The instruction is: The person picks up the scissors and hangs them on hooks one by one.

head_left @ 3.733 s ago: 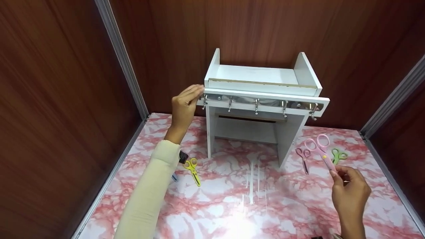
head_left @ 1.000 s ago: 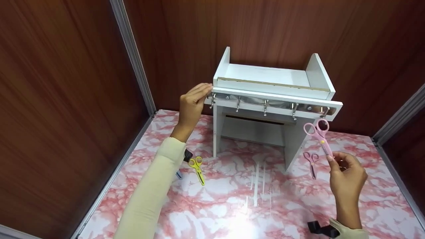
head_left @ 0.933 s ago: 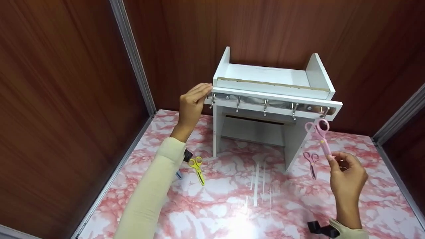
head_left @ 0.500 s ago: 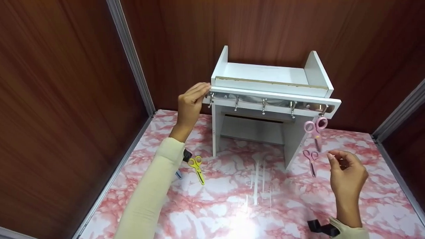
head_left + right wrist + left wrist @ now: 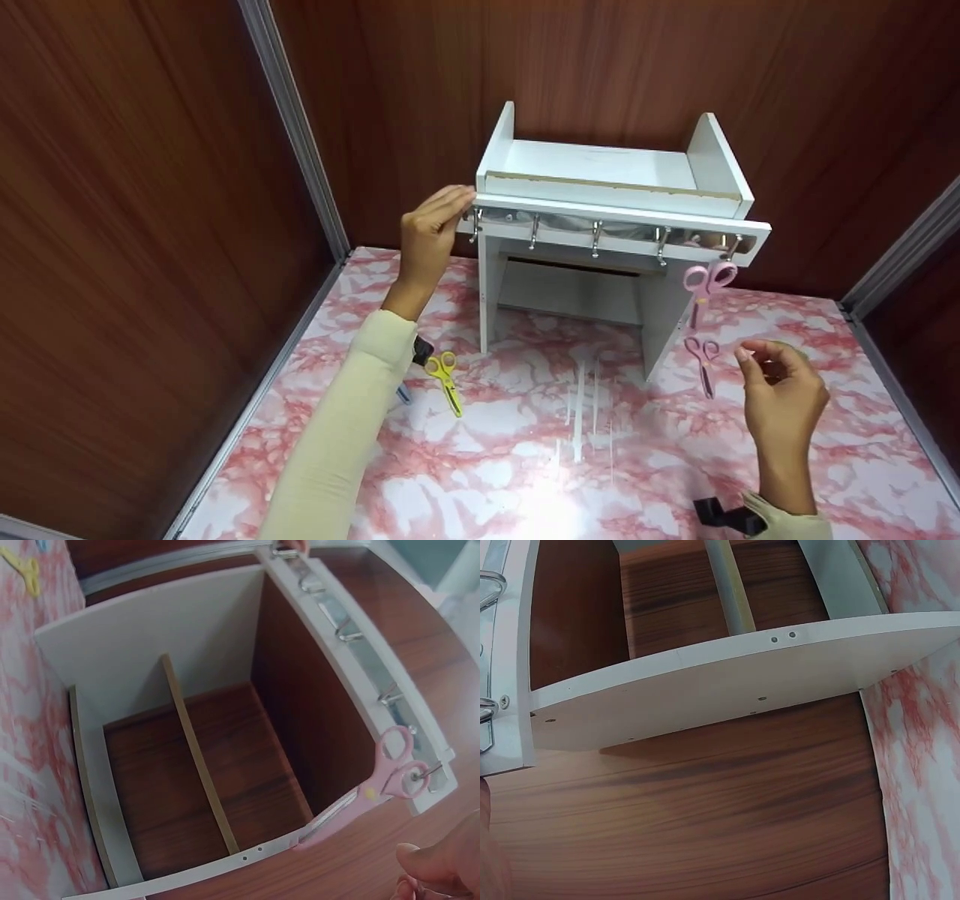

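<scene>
Pink scissors (image 5: pixel 702 298) hang by a finger loop from the rightmost metal hook (image 5: pixel 734 247), blades down. In the right wrist view, the hook passes through one loop of the pink scissors (image 5: pixel 370 792). My right hand (image 5: pixel 787 397) is below and to the right of them, apart, its fingers loosely curved with nothing between them. My left hand (image 5: pixel 426 240) holds the left end of the white hook rail (image 5: pixel 564 240), which runs across the front of a small white shelf unit (image 5: pixel 600 163). The left wrist view shows only a sliver of that hand.
Smaller pink scissors (image 5: pixel 705 365) lie on the marbled tabletop (image 5: pixel 495 480) right of the shelf unit. Yellow scissors (image 5: pixel 448 382) and a partly hidden blue item (image 5: pixel 403 394) lie left, near my left sleeve. Brown wood panels (image 5: pixel 600 60) enclose the back and sides.
My right hand has let go of the pink scissors after bringing them up to the rightmost hook. They now hang there, their blades swung leftward. My left hand stays on the rail.
</scene>
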Motion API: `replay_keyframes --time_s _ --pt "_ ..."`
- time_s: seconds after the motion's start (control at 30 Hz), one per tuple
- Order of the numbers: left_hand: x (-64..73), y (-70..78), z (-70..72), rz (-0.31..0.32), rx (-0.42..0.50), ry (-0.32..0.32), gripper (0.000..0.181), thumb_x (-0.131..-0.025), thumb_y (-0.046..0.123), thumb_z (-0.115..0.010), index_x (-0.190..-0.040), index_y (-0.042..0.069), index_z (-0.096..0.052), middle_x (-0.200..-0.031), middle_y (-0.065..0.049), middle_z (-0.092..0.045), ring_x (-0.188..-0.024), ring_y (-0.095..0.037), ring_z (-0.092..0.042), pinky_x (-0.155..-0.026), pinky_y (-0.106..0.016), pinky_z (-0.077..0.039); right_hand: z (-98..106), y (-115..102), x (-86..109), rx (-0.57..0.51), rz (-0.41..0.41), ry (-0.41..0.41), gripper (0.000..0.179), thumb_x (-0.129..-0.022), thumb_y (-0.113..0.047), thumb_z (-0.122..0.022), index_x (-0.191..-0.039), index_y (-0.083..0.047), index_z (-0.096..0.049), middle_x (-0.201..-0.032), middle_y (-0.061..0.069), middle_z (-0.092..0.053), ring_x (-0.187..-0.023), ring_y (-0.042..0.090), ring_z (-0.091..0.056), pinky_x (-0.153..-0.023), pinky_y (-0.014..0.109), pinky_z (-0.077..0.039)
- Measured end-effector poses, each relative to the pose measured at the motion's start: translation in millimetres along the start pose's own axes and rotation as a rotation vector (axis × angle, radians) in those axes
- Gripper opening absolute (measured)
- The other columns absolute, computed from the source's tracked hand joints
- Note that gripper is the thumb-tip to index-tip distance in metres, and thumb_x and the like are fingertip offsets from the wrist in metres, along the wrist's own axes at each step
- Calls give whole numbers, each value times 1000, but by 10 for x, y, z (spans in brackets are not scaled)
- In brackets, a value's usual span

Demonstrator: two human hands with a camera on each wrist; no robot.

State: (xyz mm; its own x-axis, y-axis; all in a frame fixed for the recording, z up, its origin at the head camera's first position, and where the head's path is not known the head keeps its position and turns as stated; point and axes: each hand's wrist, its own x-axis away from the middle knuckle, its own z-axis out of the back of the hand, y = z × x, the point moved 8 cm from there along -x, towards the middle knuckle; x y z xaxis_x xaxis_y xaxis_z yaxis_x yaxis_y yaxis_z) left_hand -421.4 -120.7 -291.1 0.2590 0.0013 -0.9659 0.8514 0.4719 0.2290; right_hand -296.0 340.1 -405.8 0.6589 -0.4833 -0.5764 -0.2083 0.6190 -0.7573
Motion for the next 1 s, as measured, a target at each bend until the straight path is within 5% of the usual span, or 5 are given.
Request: replay_keyframes --time_s 0.63,1.0 --pt "-9 37 62 16 -8 17 14 -91 2 -72 -103 0 -80 -108 -11 -76 -105 -25 -72 -97 -28 -56 -100 336 132 53 -52 -50 17 -87 -5 -80 -102 1 -76 -75 -19 -57 -68 -13 -52 -66 8 -41" --pt "-29 54 -25 22 -1 -13 14 -92 2 -71 -103 -2 -79 -108 -12 -76 -105 -25 -72 -98 -27 -55 -117 582 159 70 -81 -47 16 -87 -7 -81 -100 1 -76 -74 -18 -59 -66 -14 -51 -65 10 -40"
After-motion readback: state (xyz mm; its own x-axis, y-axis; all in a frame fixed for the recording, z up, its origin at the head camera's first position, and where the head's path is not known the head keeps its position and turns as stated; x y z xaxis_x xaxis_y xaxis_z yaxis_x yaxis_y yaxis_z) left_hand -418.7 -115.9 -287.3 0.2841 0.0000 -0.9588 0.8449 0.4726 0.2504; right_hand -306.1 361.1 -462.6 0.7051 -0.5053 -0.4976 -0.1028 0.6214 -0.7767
